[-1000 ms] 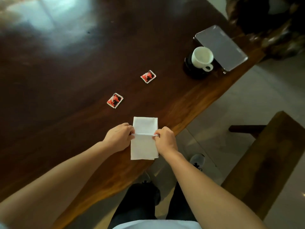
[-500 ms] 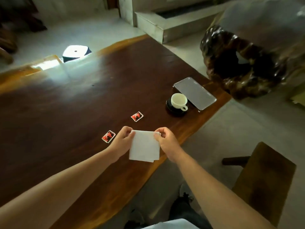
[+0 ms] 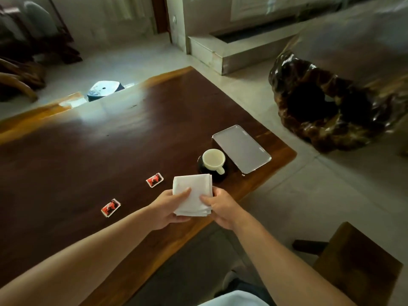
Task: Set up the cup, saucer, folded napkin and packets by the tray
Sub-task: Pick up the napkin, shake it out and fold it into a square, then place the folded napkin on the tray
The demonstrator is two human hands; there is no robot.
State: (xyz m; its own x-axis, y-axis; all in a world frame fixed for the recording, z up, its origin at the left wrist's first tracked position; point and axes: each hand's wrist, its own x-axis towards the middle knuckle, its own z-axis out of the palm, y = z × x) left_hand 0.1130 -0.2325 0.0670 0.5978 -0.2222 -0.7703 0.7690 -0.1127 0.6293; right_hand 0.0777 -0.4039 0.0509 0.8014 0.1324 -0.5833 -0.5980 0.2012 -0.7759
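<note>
Both hands are on the folded napkin (image 3: 192, 193); left hand (image 3: 168, 208) is clamped on its left edge with the thumb pressed across the top face and the other fingers tucked underneath; right hand (image 3: 221, 206) is pinching the right edge, thumb on top near the lower corner, rest of the fingers under it. Napkin is white, folded into a rough square with a few layers showing at the bottom right corner; it's held up off the table (image 3: 110, 140), over the near edge of the wood, and its far right corner overlaps the saucer from this angle (can't tell if it actually touches it, probably just in front of it).

Cup (image 3: 213, 160) is white and empty-looking, sitting upright on the dark saucer (image 3: 201, 165), handle pointing toward the near right; saucer is just beside the tray (image 3: 241, 148), which is a flat grey rectangle lying near the right end of the table. Two red and black packets are flat on the wood; the far packet (image 3: 154, 180) is just left of the napkin and near the saucer; the near packet (image 3: 110, 207) is further left, well apart from the tray, close to the left forearm. Dark gnarly wood stump thing (image 3: 331, 111) sits on the floor past the table's right end; a wooden stool (image 3: 357, 261) is at the lower right.
</note>
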